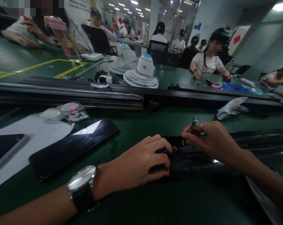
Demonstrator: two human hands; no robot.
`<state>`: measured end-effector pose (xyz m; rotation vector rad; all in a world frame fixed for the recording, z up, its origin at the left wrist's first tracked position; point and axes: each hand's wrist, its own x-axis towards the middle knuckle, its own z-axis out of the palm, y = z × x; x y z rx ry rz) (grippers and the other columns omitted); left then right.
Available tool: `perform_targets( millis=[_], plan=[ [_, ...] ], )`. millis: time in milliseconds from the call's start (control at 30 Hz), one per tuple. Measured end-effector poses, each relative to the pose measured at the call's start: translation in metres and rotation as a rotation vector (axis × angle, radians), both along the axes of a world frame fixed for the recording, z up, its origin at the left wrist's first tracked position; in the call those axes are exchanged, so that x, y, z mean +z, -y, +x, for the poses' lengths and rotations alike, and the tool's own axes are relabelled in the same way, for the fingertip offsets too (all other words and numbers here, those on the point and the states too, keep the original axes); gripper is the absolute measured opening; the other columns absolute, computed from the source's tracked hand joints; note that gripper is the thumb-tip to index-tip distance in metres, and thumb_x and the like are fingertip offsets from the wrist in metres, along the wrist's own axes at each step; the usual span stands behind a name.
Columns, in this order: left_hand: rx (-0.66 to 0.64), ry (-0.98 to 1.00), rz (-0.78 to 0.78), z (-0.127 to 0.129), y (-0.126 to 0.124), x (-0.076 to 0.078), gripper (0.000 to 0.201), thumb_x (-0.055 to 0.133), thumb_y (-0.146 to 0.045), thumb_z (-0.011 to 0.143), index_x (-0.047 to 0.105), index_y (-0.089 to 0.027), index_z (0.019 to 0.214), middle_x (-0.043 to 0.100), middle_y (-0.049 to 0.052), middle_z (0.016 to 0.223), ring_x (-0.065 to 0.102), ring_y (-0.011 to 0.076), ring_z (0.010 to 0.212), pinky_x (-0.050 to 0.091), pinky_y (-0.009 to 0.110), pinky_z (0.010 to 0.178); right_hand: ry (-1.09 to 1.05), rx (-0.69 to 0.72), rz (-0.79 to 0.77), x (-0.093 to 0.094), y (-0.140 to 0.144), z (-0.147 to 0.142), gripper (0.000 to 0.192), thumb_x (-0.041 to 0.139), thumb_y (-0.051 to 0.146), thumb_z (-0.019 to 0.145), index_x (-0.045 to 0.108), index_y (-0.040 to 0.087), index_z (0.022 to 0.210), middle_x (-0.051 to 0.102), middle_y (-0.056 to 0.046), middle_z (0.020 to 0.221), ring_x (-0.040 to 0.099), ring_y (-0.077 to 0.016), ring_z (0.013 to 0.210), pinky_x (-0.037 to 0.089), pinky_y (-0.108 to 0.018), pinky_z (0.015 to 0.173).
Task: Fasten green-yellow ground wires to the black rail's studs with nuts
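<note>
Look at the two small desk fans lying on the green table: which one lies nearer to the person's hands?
The fan with the blue-green cap, lying to the right of the other. The second fan sits farther back and to the left, partly hidden behind the first, so it is farther from both hands.

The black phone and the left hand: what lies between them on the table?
In the head view, only bare green table lies between the black phone and the left hand, which rests on a black part.

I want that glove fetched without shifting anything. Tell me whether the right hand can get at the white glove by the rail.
Probably yes: the right hand is nearest, and the green tabletop between it and the white glove looks bare.
</note>
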<state>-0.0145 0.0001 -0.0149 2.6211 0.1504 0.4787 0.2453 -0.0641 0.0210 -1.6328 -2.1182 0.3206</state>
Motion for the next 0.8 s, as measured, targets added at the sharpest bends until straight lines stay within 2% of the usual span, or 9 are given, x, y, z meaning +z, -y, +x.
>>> perform_targets(
  millis=[167,300,533,700,800],
  plan=[
    [-0.015,-0.007,-0.024,0.000,-0.001,-0.001,0.006,0.067,-0.026,0.096,0.068,-0.022,0.100,0.061,0.006,0.124,0.055,0.0202,0.115,0.047,0.036,0.098,-0.106,0.027,0.070,0.000,0.004,-0.011,0.020,0.066,0.036,0.097,0.075,0.020,0.088,0.076,0.000,0.071,0.069,-0.0135,0.060,0.045,-0.024,0.056],
    [-0.006,0.022,-0.026,0.001,0.000,-0.003,0.005,0.068,-0.025,0.095,0.068,-0.022,0.099,0.062,0.005,0.122,0.056,0.0201,0.113,0.048,0.037,0.097,-0.095,0.078,0.094,-0.005,0.004,-0.013,0.018,0.066,0.034,0.097,0.075,0.021,0.087,0.077,0.001,0.074,0.070,-0.0128,0.062,0.047,-0.023,0.059],
    [-0.004,0.005,-0.024,0.001,0.000,-0.005,0.007,0.069,-0.027,0.095,0.069,-0.023,0.100,0.062,0.006,0.123,0.056,0.0213,0.115,0.047,0.037,0.097,-0.057,0.086,0.129,-0.013,0.005,-0.015,0.018,0.066,0.033,0.097,0.074,0.022,0.085,0.077,0.001,0.076,0.069,-0.0125,0.061,0.046,-0.022,0.057],
    [-0.027,-0.046,-0.022,0.000,-0.002,0.003,0.008,0.066,-0.025,0.096,0.070,-0.024,0.103,0.060,0.006,0.125,0.055,0.0215,0.115,0.047,0.037,0.099,0.057,0.230,0.126,-0.006,0.006,-0.011,0.018,0.056,0.026,0.102,0.072,0.021,0.095,0.076,-0.001,0.084,0.070,-0.0141,0.071,0.047,-0.026,0.068],
    [-0.065,-0.108,-0.025,-0.002,-0.003,0.011,0.019,0.068,-0.016,0.092,0.073,-0.028,0.106,0.057,0.005,0.131,0.054,0.0220,0.118,0.046,0.038,0.102,0.112,0.333,0.097,0.003,0.007,-0.006,0.018,0.053,0.027,0.103,0.071,0.022,0.101,0.075,-0.003,0.088,0.069,-0.0161,0.080,0.047,-0.029,0.075]
  ],
)
